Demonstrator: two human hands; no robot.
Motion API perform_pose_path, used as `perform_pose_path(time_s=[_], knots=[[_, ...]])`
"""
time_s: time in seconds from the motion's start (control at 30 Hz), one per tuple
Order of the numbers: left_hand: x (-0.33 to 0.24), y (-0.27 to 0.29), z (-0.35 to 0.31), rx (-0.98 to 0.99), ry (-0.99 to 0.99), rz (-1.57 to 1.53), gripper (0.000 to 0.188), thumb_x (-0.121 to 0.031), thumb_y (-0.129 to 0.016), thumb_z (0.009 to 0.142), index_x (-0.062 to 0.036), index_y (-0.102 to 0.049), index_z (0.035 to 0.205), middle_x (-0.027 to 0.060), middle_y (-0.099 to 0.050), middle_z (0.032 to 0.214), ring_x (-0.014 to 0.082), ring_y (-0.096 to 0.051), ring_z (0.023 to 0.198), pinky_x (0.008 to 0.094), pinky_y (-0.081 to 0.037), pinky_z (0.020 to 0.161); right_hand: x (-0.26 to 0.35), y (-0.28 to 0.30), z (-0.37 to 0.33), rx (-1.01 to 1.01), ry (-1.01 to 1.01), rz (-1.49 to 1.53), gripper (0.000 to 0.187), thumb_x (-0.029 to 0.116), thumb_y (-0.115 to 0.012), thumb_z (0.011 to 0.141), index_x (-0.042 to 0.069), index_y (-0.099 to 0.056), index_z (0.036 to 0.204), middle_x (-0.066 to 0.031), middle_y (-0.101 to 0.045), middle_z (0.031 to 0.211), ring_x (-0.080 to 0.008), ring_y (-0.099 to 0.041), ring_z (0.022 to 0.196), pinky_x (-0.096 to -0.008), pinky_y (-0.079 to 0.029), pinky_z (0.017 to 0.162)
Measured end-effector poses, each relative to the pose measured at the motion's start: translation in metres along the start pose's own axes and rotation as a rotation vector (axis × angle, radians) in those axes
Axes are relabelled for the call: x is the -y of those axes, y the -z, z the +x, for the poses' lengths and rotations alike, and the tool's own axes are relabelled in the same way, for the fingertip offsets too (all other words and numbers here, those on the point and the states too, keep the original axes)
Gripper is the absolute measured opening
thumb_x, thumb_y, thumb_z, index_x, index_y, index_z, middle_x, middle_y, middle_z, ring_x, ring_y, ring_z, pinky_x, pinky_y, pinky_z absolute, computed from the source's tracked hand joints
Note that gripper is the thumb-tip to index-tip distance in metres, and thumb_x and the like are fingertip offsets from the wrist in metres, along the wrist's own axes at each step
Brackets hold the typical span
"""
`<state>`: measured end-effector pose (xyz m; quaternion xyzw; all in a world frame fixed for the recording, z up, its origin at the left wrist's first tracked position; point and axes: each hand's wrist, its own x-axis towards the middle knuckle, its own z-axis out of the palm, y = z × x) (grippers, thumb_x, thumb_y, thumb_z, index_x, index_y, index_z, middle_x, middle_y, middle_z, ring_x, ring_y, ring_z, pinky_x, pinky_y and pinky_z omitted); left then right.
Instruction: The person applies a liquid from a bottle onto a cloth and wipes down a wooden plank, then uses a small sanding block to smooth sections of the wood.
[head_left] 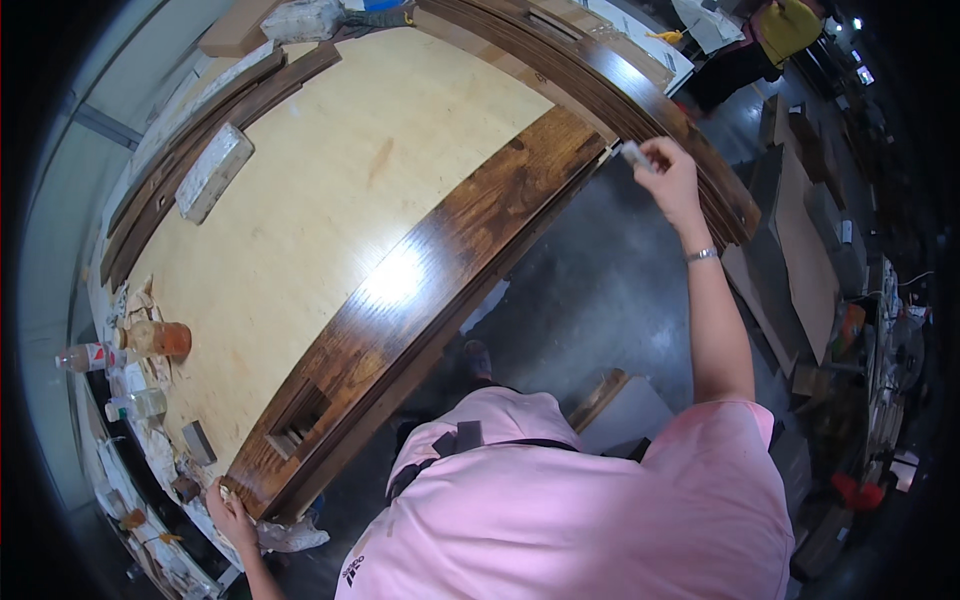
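Note:
A long, glossy dark-brown wooden board [440, 255] lies slantwise along the near edge of a pale plywood worktop [330, 190]. It has a rectangular slot [298, 418] near its left end. My left hand [232, 518] is closed on that left end, fingers curled at the corner, partly hidden. Out past the far right end, my right hand [668, 182] pinches a small whitish-grey pad [634, 155]. Motion blurs the pad, so whether it is folded cloth or a block I cannot tell. It is close to the board's end corner.
More brown boards [680, 125] are stacked beyond the right end; narrower strips [190, 150] lie at the far left with a wrapped block [215, 172]. Bottles, including an amber-filled jar [158, 340], and a small grey block [198, 442] stand at left. Cardboard sheets [790, 250] lean at right.

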<state>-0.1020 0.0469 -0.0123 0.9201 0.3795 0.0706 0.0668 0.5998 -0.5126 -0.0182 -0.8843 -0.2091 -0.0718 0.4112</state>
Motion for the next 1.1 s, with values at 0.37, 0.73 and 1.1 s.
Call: perform_pose_path(time_s=[0.37, 0.73, 1.1], knots=[[-0.009, 0.003, -0.001, 0.002, 0.009, -0.045, 0.042, -0.023, -0.056, 0.096, 0.0002, -0.056, 0.13, 0.0203, -0.058, 0.128, 0.0374, -0.053, 0.121, 0.0426, -0.037, 0.106, 0.114, -0.081, -0.09, 0.059, 0.084, 0.265, 0.024, 0.0, -0.07, 0.069, 0.001, -0.068, 0.093, -0.0094, -0.061, 0.086, -0.0219, -0.063, 0.079, -0.0327, -0.051, 0.073], [-0.021, 0.006, 0.003, -0.045, -0.031, -0.025, 0.038, -0.019, -0.057, 0.094, -0.0007, -0.059, 0.126, 0.0196, -0.062, 0.122, 0.0368, -0.056, 0.116, 0.0424, -0.04, 0.103, 0.108, -0.106, -0.075, -0.301, 0.046, 0.157, 0.019, 0.0, -0.069, 0.073, -0.001, -0.067, 0.092, -0.0088, -0.059, 0.086, -0.0199, -0.058, 0.073, -0.0305, -0.048, 0.068], [-0.011, 0.003, 0.01, -0.009, -0.064, -0.181, 0.033, -0.013, -0.061, 0.092, -0.0017, -0.062, 0.123, 0.0211, -0.062, 0.124, 0.0366, -0.056, 0.118, 0.0428, -0.042, 0.101, 0.276, -0.21, -0.226, -0.07, 0.289, 0.233, 0.028, -0.004, -0.067, 0.064, 0.002, -0.066, 0.09, -0.0113, -0.058, 0.082, -0.0286, -0.058, 0.076, -0.0391, -0.049, 0.067]])
